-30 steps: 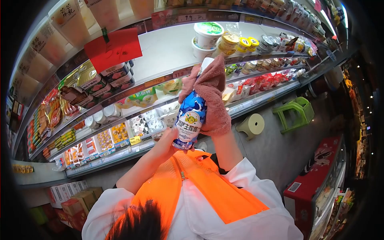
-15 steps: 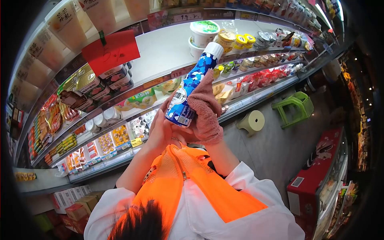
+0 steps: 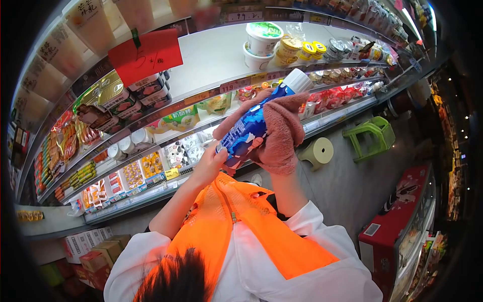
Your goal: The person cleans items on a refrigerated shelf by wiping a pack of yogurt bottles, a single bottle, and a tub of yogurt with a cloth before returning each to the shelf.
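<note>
A blue bottle (image 3: 247, 132) with a white cap tilts up to the right in front of the shelves. My left hand (image 3: 209, 162) is closed on its lower end. A pinkish-brown cloth (image 3: 284, 132) wraps around the bottle's right side and passes behind it. My right hand (image 3: 266, 161) is mostly hidden under this cloth and presses it against the bottle. Beyond the cap, two white tubs (image 3: 262, 41) with a green-and-white lid on top stand stacked on the shelf (image 3: 201, 63).
A red price card (image 3: 146, 56) hangs at upper left above stacked tins (image 3: 108, 95). On the floor at right are a round beige stool (image 3: 320, 152), a green stool (image 3: 371, 138) and a red cabinet (image 3: 397, 206). Cartons (image 3: 95, 251) stand at lower left.
The bottle has turned, showing another side of its label, and has shifted right and slightly down. The cloth now reaches behind it and around its upper part. My left hand has moved slightly right.
</note>
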Motion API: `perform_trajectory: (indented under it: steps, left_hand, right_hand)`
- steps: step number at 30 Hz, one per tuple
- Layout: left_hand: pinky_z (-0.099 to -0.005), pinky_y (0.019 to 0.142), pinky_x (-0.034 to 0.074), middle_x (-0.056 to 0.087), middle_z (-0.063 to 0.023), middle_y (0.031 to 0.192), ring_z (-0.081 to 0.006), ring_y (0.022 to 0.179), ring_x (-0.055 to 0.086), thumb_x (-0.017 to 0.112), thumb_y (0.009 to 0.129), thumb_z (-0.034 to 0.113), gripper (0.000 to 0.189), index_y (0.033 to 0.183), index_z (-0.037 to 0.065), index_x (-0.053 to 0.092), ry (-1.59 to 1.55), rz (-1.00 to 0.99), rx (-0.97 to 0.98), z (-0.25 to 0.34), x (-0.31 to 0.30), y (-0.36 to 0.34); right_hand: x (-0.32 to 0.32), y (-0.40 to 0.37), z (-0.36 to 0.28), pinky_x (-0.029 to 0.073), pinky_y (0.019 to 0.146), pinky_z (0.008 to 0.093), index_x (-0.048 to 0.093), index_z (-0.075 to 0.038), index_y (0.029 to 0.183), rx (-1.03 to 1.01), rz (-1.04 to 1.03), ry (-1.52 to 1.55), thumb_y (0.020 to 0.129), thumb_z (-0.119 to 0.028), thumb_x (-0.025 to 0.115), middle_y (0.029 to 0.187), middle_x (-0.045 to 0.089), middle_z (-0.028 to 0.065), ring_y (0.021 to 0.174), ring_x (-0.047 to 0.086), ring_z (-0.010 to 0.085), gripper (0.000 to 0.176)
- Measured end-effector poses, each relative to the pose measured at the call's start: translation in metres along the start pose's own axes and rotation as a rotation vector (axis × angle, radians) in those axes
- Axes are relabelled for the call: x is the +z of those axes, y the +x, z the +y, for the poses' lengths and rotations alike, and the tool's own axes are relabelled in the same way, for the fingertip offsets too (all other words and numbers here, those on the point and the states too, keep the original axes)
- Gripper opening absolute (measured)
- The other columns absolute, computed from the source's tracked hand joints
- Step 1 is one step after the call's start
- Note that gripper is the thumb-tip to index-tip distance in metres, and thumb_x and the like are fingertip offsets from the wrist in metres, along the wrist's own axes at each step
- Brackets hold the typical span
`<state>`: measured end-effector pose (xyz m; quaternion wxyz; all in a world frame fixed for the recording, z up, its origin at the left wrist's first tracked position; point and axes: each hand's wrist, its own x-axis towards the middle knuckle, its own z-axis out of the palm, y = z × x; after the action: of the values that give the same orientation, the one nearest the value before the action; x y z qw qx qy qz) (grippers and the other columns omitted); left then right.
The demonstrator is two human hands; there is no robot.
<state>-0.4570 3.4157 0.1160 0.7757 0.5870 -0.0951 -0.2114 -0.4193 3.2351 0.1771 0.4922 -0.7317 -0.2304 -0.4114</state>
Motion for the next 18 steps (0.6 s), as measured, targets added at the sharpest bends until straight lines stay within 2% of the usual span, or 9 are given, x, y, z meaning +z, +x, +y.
perform_trajectory:
  steps: [2,5,6,8,9,13,15,17,18]
  left_hand:
    - [-0.0297,0.055,0.051,0.061,-0.009,0.081,-0.0189,0.062,0.061,0.03,0.086,0.07,0.074,0.111,0.005,0.053,-0.061,-0.091,-0.098,-0.004,0.006,-0.004]
    - [-0.0297,0.05,0.047,0.059,-0.008,0.075,-0.0179,0.057,0.057,0.026,0.083,0.075,0.083,0.109,0.002,0.054,-0.399,-0.16,-0.172,0.009,0.033,-0.007]
    - [-0.0291,0.04,0.042,0.052,-0.0075,0.062,-0.0182,0.046,0.051,0.029,0.07,0.086,0.095,0.102,0.001,0.056,-0.405,-0.062,-0.278,0.015,0.041,-0.005]
    - [-0.0278,0.038,0.035,0.047,-0.0059,0.056,-0.0167,0.042,0.043,0.025,0.065,0.09,0.099,0.098,0.001,0.055,-0.623,-0.139,-0.4,0.013,0.032,-0.002]
    - [-0.0271,0.037,0.032,0.045,-0.0051,0.054,-0.0159,0.039,0.039,0.024,0.063,0.091,0.101,0.097,0.002,0.054,-0.731,-0.177,-0.461,0.013,0.028,0.0]
    - [-0.0266,0.036,0.026,0.04,-0.0027,0.049,-0.0149,0.038,0.033,0.02,0.06,0.093,0.102,0.09,0.002,0.054,-0.755,-0.081,-0.548,0.031,0.036,0.001]
    - [-0.0257,0.036,0.026,0.04,-0.0025,0.049,-0.0139,0.037,0.033,0.018,0.06,0.094,0.101,0.09,0.004,0.055,-0.722,0.004,-0.506,0.032,0.039,0.0]
    - [-0.0253,0.036,0.025,0.04,-0.0025,0.05,-0.0134,0.037,0.033,0.017,0.06,0.094,0.101,0.089,0.005,0.055,-0.651,0.124,-0.492,0.043,0.042,0.003]
    - [-0.0262,0.035,0.033,0.047,-0.0046,0.057,-0.0152,0.038,0.04,0.019,0.073,0.083,0.087,0.1,0.007,0.053,-0.646,0.103,-0.411,0.044,0.037,0.002]
  right_hand:
    - [-0.018,0.012,0.004,0.044,0.092,0.0389,0.057,-0.006,0.106,-0.203,-0.072,-0.202,0.065,-0.009,0.074,0.107,0.056,0.0116,0.101,0.056,0.0292,0.045]
    - [-0.02,0.014,0.019,0.038,0.099,0.0438,0.049,-0.007,0.113,-0.314,-0.119,-0.149,0.066,-0.017,0.078,0.117,0.048,0.0137,0.109,0.051,0.0309,0.057]
    - [-0.015,0.015,0.016,0.038,0.099,0.0443,0.049,-0.007,0.114,-0.328,-0.108,-0.116,0.066,-0.016,0.077,0.117,0.048,0.0137,0.11,0.051,0.0312,0.057]
    - [-0.011,0.014,0.011,0.037,0.1,0.0453,0.046,-0.009,0.118,-0.324,-0.132,-0.116,0.065,-0.014,0.077,0.117,0.047,0.0138,0.111,0.05,0.0322,0.061]
    - [-0.001,0.015,0.004,0.043,0.095,0.039,0.058,-0.009,0.104,-0.257,-0.016,0.06,0.069,-0.003,0.07,0.113,0.054,0.0116,0.105,0.054,0.0271,0.037]
    - [0.025,-0.009,-0.004,0.044,0.091,0.0311,0.056,-0.004,0.1,0.627,0.008,0.9,0.077,0.003,0.063,0.113,0.052,0.0095,0.103,0.053,0.021,0.026]
    - [0.025,-0.014,-0.006,0.044,0.089,0.0288,0.057,-0.003,0.098,0.679,-0.045,0.941,0.077,0.004,0.063,0.113,0.052,0.009,0.102,0.053,0.0196,0.023]
    - [0.019,-0.012,-0.01,0.044,0.088,0.0269,0.058,-0.003,0.097,0.275,-0.179,0.537,0.075,0.004,0.064,0.113,0.053,0.0087,0.102,0.053,0.0185,0.023]
    - [0.015,-0.011,-0.01,0.045,0.088,0.0269,0.06,-0.003,0.098,0.165,-0.246,0.403,0.074,0.003,0.065,0.113,0.053,0.0091,0.101,0.053,0.0183,0.025]
